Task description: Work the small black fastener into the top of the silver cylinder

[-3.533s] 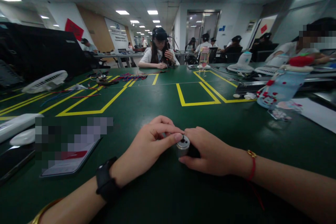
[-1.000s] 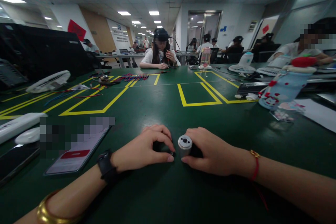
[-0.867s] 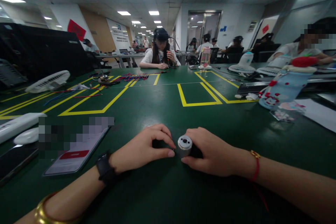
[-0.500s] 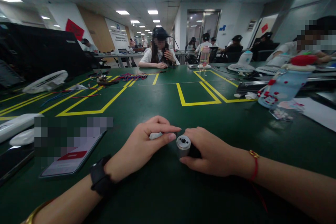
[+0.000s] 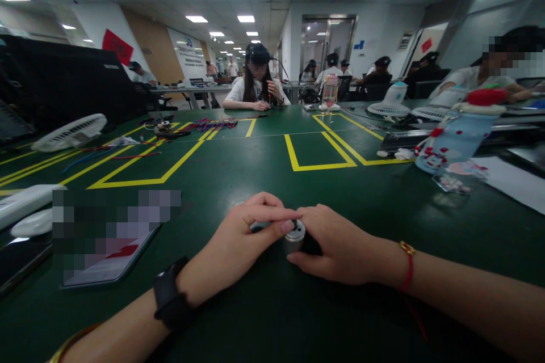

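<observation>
My right hand point(image 5: 336, 244) is wrapped round a small silver motor point(image 5: 293, 241), a metal cylinder standing with its holed end face up. A dark part shows behind it, mostly covered by the palm. The thumb and forefinger of my left hand point(image 5: 244, 235) are pinched together over the motor's top face, at its middle. Whatever they hold is too small and too covered to name. Part of the end face, with a dark hole, shows beside the left thumb.
A phone point(image 5: 114, 261) lies left on the green table point(image 5: 230, 323). Loose wires point(image 5: 213, 125) and a white fan point(image 5: 70, 133) are farther back. At right stand a blue bottle point(image 5: 453, 139) and paper point(image 5: 517, 184). A person point(image 5: 255, 88) sits opposite.
My left hand has moved right, its pinched fingertips coming from beside the motor onto its top face. My right hand keeps its hold on the motor.
</observation>
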### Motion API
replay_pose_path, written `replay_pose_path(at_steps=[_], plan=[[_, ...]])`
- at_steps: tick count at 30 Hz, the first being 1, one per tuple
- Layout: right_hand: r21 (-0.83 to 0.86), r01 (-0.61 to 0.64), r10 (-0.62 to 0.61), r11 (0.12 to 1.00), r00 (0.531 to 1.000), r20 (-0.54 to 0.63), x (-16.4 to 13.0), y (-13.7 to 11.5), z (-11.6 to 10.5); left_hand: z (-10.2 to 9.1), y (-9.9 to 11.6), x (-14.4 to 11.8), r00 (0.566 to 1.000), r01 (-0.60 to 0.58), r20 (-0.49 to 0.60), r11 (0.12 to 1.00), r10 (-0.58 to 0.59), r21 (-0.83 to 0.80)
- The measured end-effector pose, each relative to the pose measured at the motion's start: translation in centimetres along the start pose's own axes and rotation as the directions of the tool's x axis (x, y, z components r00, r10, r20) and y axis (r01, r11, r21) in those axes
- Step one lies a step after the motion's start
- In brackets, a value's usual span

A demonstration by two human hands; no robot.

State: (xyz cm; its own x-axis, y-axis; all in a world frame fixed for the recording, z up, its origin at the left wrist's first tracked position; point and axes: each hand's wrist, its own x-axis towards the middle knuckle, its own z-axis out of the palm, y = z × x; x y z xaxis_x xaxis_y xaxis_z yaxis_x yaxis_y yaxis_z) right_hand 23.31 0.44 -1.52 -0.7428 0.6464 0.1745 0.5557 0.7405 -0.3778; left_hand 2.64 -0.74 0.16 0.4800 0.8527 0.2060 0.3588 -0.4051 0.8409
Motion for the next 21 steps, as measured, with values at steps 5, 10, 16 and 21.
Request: replay_pose_path(at_steps=[5, 10, 16, 21], plan=[[0.012, 0.008, -0.008, 1.0, 1.0, -0.015, 0.0, -0.1, 0.0, -0.4, 0.5, -0.2, 1.0, 0.013, 0.024, 1.0, -0.013, 0.002], [-0.015, 0.029, -0.029, 0.999, 0.999, -0.035, 0.0, 0.1, 0.1, -0.6, 0.0, -0.3, 0.998, 0.053, -0.026, 0.997, -0.054, -0.053], [-0.016, 0.007, -0.008, 1.0, 1.0, -0.015, -0.1, 0.0, -0.1, -1.0, -2.1, 0.3, 0.96, 0.226, -0.107, 0.94, -0.26, -0.255], [-0.012, 0.005, -0.005, 1.0, 1.0, -0.003, -0.1, -0.1, -0.2, -1.4, -3.7, 0.5, 0.939, 0.241, -0.105, 0.845, -0.327, -0.477]])
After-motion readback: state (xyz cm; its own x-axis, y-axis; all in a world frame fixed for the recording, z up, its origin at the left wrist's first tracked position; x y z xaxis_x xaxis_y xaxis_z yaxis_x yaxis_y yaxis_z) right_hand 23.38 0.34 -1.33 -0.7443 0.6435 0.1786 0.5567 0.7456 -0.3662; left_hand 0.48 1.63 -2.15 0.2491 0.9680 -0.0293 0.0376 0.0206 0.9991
